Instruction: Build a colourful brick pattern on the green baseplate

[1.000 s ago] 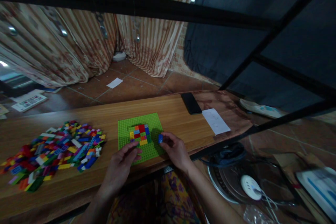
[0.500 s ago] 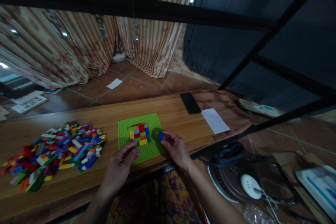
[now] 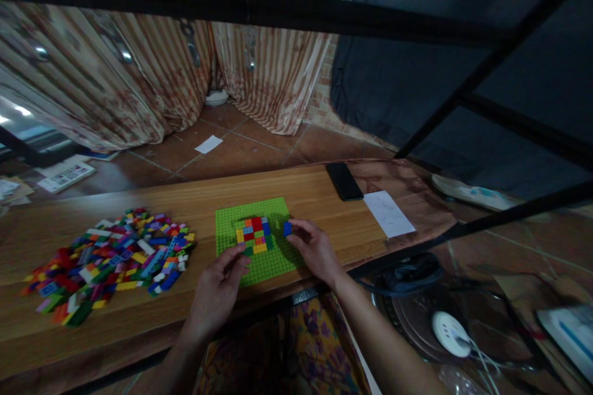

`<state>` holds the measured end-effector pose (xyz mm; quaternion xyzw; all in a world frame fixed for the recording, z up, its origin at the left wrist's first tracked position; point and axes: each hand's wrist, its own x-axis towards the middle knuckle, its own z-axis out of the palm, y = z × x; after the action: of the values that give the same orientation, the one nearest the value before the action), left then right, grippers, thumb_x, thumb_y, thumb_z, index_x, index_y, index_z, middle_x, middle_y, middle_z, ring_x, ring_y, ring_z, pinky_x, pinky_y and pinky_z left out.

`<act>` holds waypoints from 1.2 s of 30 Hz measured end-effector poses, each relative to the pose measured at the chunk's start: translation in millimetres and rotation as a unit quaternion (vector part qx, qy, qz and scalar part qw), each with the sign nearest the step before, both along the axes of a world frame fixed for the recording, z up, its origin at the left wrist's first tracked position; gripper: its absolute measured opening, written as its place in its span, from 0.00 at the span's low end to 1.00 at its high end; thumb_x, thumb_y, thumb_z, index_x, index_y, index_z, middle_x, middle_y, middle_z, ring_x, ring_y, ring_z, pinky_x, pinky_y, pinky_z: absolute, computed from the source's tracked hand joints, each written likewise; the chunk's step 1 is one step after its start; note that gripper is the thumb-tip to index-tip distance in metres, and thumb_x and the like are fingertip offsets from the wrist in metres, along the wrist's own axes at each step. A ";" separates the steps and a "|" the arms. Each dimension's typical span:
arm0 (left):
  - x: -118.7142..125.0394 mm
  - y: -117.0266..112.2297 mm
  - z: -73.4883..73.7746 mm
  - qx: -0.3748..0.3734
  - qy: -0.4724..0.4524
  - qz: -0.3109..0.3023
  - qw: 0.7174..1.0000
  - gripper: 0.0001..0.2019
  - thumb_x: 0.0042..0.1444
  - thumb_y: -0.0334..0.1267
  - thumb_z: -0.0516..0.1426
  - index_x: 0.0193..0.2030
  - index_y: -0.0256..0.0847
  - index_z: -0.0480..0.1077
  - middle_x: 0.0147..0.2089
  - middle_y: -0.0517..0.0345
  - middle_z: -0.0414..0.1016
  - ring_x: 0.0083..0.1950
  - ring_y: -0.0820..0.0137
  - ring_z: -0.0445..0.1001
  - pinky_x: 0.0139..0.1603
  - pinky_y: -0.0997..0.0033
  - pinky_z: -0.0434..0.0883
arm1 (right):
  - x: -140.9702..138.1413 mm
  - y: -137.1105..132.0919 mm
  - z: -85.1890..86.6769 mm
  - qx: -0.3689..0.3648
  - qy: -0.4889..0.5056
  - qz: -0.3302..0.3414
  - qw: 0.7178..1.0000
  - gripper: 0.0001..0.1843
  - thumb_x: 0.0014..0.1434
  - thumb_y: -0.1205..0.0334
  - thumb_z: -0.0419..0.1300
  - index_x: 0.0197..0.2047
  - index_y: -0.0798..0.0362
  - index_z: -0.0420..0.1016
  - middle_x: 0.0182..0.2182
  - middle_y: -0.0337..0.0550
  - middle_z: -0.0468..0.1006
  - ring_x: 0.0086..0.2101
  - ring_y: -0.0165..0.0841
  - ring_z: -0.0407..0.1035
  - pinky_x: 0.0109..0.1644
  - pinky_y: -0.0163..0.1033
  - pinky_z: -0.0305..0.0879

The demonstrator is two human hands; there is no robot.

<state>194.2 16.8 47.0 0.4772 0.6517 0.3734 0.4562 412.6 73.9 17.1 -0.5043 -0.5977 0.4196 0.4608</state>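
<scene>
A green baseplate [image 3: 273, 261] lies on the wooden table [image 3: 194, 197] near its front edge. A small patch of coloured bricks [image 3: 254, 234] is pressed onto its middle. My right hand [image 3: 315, 250] pinches a small blue brick [image 3: 288, 228] just above the plate's right side, beside the patch. My left hand [image 3: 217, 293] rests at the plate's near left corner, fingertips touching the plate by the patch, fingers loosely curled.
A heap of loose coloured bricks [image 3: 115, 256] spreads over the table's left part. A black phone [image 3: 344, 181] and a white paper [image 3: 388, 213] lie at the right end. Black frame bars [image 3: 486, 129] cross the view. Below right are a fan and cables [image 3: 417, 302].
My right hand has carried the blue brick a little up and left, closer to the patch of bricks. My left hand stays at the plate's near corner.
</scene>
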 end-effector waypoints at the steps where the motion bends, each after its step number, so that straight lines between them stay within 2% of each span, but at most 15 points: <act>1: 0.3 -0.2 -0.2 0.010 0.015 -0.006 1.000 0.22 0.55 0.51 0.56 0.51 0.39 0.72 0.43 0.52 0.80 0.41 0.62 0.79 0.46 0.62 0.74 | -0.3 1.9 0.4 0.006 -0.008 0.005 1.000 0.17 0.55 0.58 0.63 0.49 0.47 0.77 0.42 0.42 0.77 0.43 0.35 0.71 0.51 0.43 0.67; 4: 1.6 0.8 0.5 0.048 0.074 -0.016 0.996 0.17 0.59 0.46 0.53 0.50 0.40 0.72 0.46 0.52 0.79 0.46 0.63 0.78 0.49 0.63 0.74 | -1.7 9.5 1.8 0.022 -0.035 0.023 0.999 0.16 0.56 0.58 0.63 0.49 0.47 0.77 0.44 0.43 0.77 0.44 0.35 0.71 0.52 0.43 0.66; 7: 3.1 4.9 2.3 0.101 0.168 -0.033 0.980 0.15 0.61 0.40 0.51 0.50 0.40 0.71 0.49 0.51 0.78 0.49 0.63 0.77 0.52 0.61 0.73 | -4.7 19.8 4.5 0.037 -0.071 0.037 0.996 0.15 0.56 0.59 0.63 0.48 0.47 0.78 0.43 0.43 0.76 0.43 0.34 0.71 0.51 0.43 0.66; 12: 3.7 17.7 3.7 0.193 0.333 -0.049 0.922 0.15 0.61 0.35 0.51 0.53 0.38 0.71 0.52 0.48 0.74 0.55 0.59 0.71 0.58 0.55 0.69 | -13.8 36.2 6.4 0.039 -0.127 0.063 0.989 0.16 0.56 0.60 0.64 0.48 0.47 0.78 0.42 0.43 0.75 0.40 0.33 0.70 0.48 0.41 0.67; 16: 3.2 28.9 1.4 0.224 0.403 -0.068 0.885 0.17 0.60 0.32 0.52 0.55 0.38 0.70 0.56 0.46 0.71 0.57 0.57 0.68 0.59 0.54 0.68 | -23.1 45.2 2.6 0.036 -0.160 0.080 0.983 0.16 0.55 0.61 0.64 0.48 0.47 0.78 0.41 0.43 0.73 0.40 0.33 0.69 0.47 0.42 0.66; 23: 8.6 38.2 -3.3 0.220 0.442 -0.104 0.863 0.19 0.61 0.34 0.52 0.59 0.39 0.68 0.61 0.43 0.66 0.60 0.54 0.65 0.59 0.51 0.66 | -27.9 56.8 -1.2 0.016 -0.186 0.106 0.977 0.16 0.55 0.62 0.65 0.48 0.49 0.79 0.40 0.42 0.72 0.34 0.31 0.67 0.44 0.41 0.66; 31: 19.7 43.3 -8.8 0.217 0.460 -0.145 0.848 0.21 0.63 0.36 0.50 0.62 0.41 0.66 0.65 0.41 0.62 0.63 0.53 0.62 0.60 0.48 0.64 | -28.0 60.2 1.3 0.014 -0.191 0.137 0.972 0.16 0.54 0.62 0.65 0.48 0.48 0.79 0.41 0.43 0.72 0.36 0.32 0.67 0.44 0.42 0.65; 36: 26.5 43.6 -7.7 0.198 0.481 -0.155 0.840 0.21 0.64 0.38 0.50 0.63 0.46 0.66 0.67 0.43 0.60 0.66 0.51 0.59 0.60 0.43 0.63 | -27.3 62.8 2.8 0.009 -0.208 0.149 0.967 0.16 0.54 0.65 0.64 0.47 0.49 0.80 0.40 0.43 0.72 0.35 0.32 0.67 0.44 0.42 0.65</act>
<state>220.7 60.4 39.3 0.7718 0.6189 0.1420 0.0330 385.3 136.7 19.9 -0.4813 -0.7525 0.3644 0.2632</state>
